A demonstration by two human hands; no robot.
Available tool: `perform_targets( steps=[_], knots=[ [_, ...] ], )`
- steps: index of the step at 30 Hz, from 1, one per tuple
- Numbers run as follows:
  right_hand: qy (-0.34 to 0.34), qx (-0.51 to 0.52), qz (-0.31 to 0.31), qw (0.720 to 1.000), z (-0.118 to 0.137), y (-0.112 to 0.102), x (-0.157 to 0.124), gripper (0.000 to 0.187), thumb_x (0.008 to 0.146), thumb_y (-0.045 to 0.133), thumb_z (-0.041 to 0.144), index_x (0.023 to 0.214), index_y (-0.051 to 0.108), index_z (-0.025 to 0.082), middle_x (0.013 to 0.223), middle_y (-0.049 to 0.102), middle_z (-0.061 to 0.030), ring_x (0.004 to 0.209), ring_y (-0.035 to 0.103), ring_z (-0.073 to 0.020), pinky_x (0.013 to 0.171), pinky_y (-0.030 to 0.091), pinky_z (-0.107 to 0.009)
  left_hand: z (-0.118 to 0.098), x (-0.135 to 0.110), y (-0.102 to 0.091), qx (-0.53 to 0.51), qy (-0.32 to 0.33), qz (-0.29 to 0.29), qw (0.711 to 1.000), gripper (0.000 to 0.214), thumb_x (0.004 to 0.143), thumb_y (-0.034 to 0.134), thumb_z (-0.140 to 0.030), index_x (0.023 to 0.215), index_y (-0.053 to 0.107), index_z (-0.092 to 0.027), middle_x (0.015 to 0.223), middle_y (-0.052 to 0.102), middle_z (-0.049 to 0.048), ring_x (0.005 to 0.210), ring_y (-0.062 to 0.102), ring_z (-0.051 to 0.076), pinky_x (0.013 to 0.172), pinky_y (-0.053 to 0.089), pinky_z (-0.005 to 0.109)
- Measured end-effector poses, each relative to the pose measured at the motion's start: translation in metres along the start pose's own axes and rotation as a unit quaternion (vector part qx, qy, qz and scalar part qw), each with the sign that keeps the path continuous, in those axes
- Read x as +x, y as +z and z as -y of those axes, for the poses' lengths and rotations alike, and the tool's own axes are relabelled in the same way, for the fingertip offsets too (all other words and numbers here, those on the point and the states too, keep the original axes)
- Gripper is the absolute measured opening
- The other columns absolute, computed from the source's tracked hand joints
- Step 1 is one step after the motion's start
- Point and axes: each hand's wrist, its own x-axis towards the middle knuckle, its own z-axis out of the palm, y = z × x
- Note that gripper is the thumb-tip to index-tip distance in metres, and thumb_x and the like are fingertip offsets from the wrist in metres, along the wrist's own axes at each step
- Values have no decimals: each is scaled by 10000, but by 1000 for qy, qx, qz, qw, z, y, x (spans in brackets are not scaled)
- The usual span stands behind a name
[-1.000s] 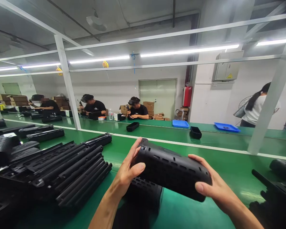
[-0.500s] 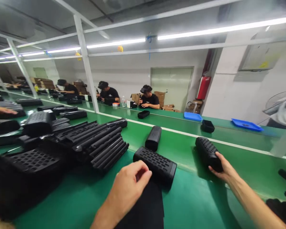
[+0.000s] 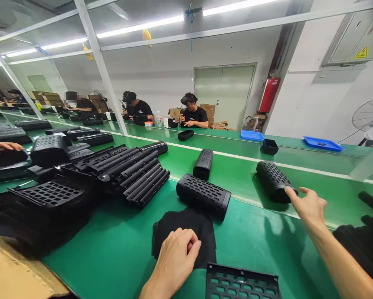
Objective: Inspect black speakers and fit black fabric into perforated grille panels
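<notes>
My left hand (image 3: 177, 258) is over a stack of black fabric sheets (image 3: 184, 226), its fingers curled in toward the thumb. Nothing shows in it, and I cannot tell whether it touches the sheets. My right hand (image 3: 309, 204) has its fingers apart beside the near end of a black perforated housing (image 3: 273, 180) lying on the green belt. One fingertip is at or very near that end. A second perforated housing (image 3: 203, 195) lies just beyond the sheets, with another housing (image 3: 203, 164) behind it. In front lies a flat black grille panel (image 3: 242, 284).
To the left are piled black slatted parts (image 3: 136, 174), a grille (image 3: 51, 192) and a cardboard box (image 3: 21, 270). Another person's hand (image 3: 6, 146) is at far left. Blue trays (image 3: 323, 143) and co-workers (image 3: 194, 112) line the belt's far side.
My right hand has loosened from the housing, which stays on the belt. My left hand has drawn back toward me, over the sheets. The view has tilted down, bringing the grille panel and box in.
</notes>
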Motion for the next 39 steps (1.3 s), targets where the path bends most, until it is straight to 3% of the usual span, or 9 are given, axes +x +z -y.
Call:
perform_targets(
  steps=[3, 6, 9, 12, 17, 22, 26, 30, 39],
  knots=[
    [-24, 64, 163, 984, 26, -11, -74, 560, 1003, 574, 694, 1197, 661, 176, 1218, 716, -163, 1160, 675, -322, 974, 525, -454, -16, -11, -9, -69, 4, -1, 998, 306, 1076, 483, -345, 826, 621, -238, 836, 670, 7, 869, 614, 232, 886, 407, 402],
    [-52, 122, 412, 901, 47, -7, -160, 722, 958, 522, 879, 1174, 673, 207, 1031, 776, -107, 831, 736, -258, 615, 465, -328, -37, -24, -5, -90, 38, 6, 995, 287, 1064, 521, -355, 832, 651, -249, 825, 681, -3, 857, 622, 230, 883, 402, 399],
    [-58, 144, 521, 839, 53, 5, -218, 607, 946, 651, 798, 1038, 637, 197, 742, 697, -26, 628, 642, -178, 579, 388, -287, -54, -34, 11, -93, 82, 3, 992, 278, 1065, 530, -336, 831, 656, -255, 816, 684, -7, 876, 635, 235, 883, 401, 398],
    [-40, 144, 524, 838, 37, 6, -234, 594, 922, 630, 797, 805, 474, 235, 606, 502, 43, 516, 488, -116, 518, 312, -273, -57, -40, 26, -104, 121, 3, 987, 237, 1041, 565, -288, 817, 632, -253, 794, 678, -31, 796, 631, 199, 901, 427, 381],
    [6, 43, 515, 856, -18, -18, -223, 525, 911, 531, 752, 804, 324, 281, 614, 307, 82, 473, 263, -107, 440, 237, -289, -35, -41, 31, -63, 121, -44, 990, 244, 1075, 573, -325, 847, 635, -264, 796, 669, -7, 802, 648, 211, 703, 432, 325],
    [-39, -99, 449, 887, -49, -40, -213, 492, 887, 532, 685, 744, 358, 248, 687, 427, 14, 678, 348, -161, 630, 195, -348, -17, -38, 34, -15, 107, -77, 991, 153, 1078, 592, -390, 1115, 686, -276, 957, 675, 22, 931, 703, 247, 738, 508, 345],
    [-44, -155, 406, 900, -46, -44, -204, 423, 914, 515, 669, 935, 533, 247, 808, 612, -11, 761, 532, -223, 679, 288, -364, -23, -32, 42, 21, 107, -61, 992, 362, 1070, 577, -390, 1402, 666, -274, 1152, 687, 81, 1074, 685, 311, 840, 560, 438],
    [-70, -150, 365, 916, -44, -42, -196, 498, 890, 518, 632, 1233, 600, 279, 1028, 641, -36, 842, 580, -257, 740, 362, -390, -28, -25, 49, 45, 93, -11, 995, 141, 1037, 636, -298, 1106, 746, -242, 1127, 672, 81, 1055, 640, 307, 898, 542, 479],
    [-64, 45, 409, 909, -45, -46, -198, 335, 1074, 498, 577, 1001, 534, 252, 870, 570, 17, 812, 502, -186, 722, 370, -333, -34, -32, 30, -167, 45, 20, 985, 228, 1082, 570, -453, 980, 674, -278, 934, 683, -4, 868, 620, 212, 734, 456, 308]
  ],
)
